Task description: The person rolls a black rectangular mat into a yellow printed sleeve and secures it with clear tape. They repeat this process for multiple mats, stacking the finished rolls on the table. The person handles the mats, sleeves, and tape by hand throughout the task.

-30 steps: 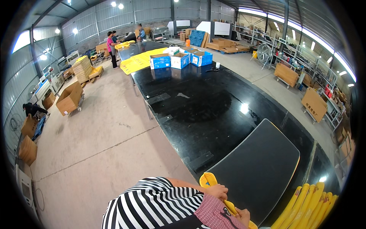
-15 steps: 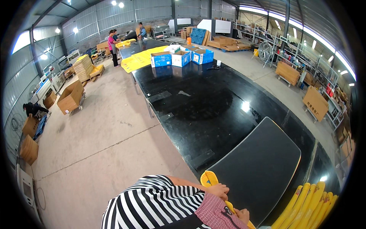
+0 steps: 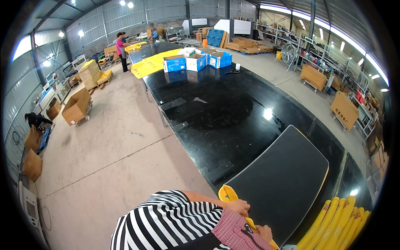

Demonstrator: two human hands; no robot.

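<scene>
The left grip (image 3: pixel 238 207) is closed on a yellow roll (image 3: pixel 227 193) along the near-left edge of the mat (image 3: pixel 281 179); to its right, the right grip (image 3: pixel 263 233) is closed on the roll's nearer part, fingers partly hidden. The dark mat lies flat on the black worktop (image 3: pixel 212 139). Well beyond the mat, left to right, are yellow sheets (image 3: pixel 152 66), boxes (image 3: pixel 197 63) and scissors (image 3: pixel 233 71). Just right of the mat, yellow tubes (image 3: pixel 340 221) lie side by side.
</scene>
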